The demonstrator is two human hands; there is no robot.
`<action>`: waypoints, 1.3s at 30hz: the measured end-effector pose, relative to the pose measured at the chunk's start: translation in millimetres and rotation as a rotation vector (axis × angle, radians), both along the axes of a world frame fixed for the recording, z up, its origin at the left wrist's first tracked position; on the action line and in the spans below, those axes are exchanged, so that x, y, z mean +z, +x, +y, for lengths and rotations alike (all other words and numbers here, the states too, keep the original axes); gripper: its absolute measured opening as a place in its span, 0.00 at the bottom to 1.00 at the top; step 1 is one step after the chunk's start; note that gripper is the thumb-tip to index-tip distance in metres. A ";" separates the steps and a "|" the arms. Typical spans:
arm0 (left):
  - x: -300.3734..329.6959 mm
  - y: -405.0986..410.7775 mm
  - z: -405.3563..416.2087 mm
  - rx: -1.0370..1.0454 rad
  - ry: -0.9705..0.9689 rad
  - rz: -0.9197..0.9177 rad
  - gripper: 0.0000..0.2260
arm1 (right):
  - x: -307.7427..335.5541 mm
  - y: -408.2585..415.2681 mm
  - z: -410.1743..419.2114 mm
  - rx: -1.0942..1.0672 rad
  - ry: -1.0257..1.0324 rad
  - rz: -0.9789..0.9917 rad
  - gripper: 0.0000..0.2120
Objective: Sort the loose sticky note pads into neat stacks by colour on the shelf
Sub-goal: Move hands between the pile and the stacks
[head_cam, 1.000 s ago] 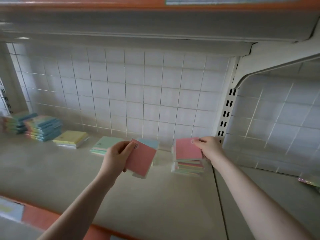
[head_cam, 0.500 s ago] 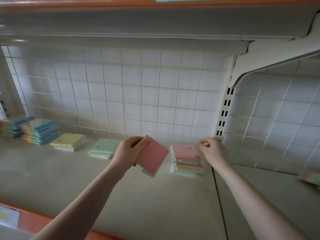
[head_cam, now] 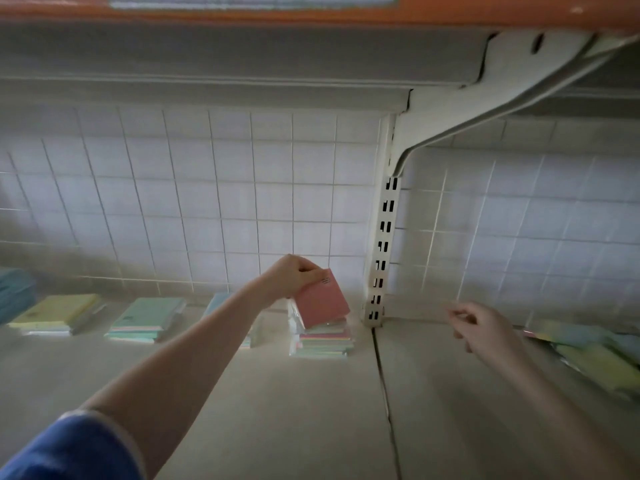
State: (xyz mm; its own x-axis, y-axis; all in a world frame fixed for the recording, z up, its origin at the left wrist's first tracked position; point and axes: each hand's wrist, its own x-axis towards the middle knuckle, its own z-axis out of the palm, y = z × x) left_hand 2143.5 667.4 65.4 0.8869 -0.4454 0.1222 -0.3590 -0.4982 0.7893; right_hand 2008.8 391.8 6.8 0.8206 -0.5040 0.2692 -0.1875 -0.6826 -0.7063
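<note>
Holding the pink pad (head_cam: 322, 298) tilted above the mixed stack (head_cam: 322, 337) on the shelf (head_cam: 277, 410), the left hand (head_cam: 294, 275) pinches one corner; released askew, it could slide off. The right hand (head_cam: 479, 323), loosely curled and empty, hovers near the loose pads (head_cam: 595, 358).

no text could be read. the pink square sticky note pad (head_cam: 322, 297) in the left hand (head_cam: 292, 273) bore a small dark printed mark near its top corner, too small to make out. the pale label strip (head_cam: 252, 1) on the orange shelf edge overhead was blurred past reading.
</note>
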 end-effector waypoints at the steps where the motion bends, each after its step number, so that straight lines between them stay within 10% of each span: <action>1: -1.5 4.2 -3.5 -0.022 0.032 -0.015 0.09 | -2.0 -4.8 -5.8 -0.005 0.013 0.000 0.04; 22: -28.0 12.8 -14.9 0.041 0.172 -0.315 0.07 | -10.0 -49.9 -16.9 -0.095 -0.071 0.023 0.10; 39: -23.8 -96.5 -91.4 0.260 0.067 -0.641 0.12 | 2.0 -124.7 -156.8 -0.270 -0.585 0.085 0.13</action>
State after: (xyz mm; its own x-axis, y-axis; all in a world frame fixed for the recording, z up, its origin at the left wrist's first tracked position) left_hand 2047.0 576.0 41.6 0.7281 -0.2534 0.6369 -0.6065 -0.6712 0.4262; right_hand 1884.1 235.0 8.8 0.7160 -0.4851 0.5021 -0.4451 -0.8712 -0.2070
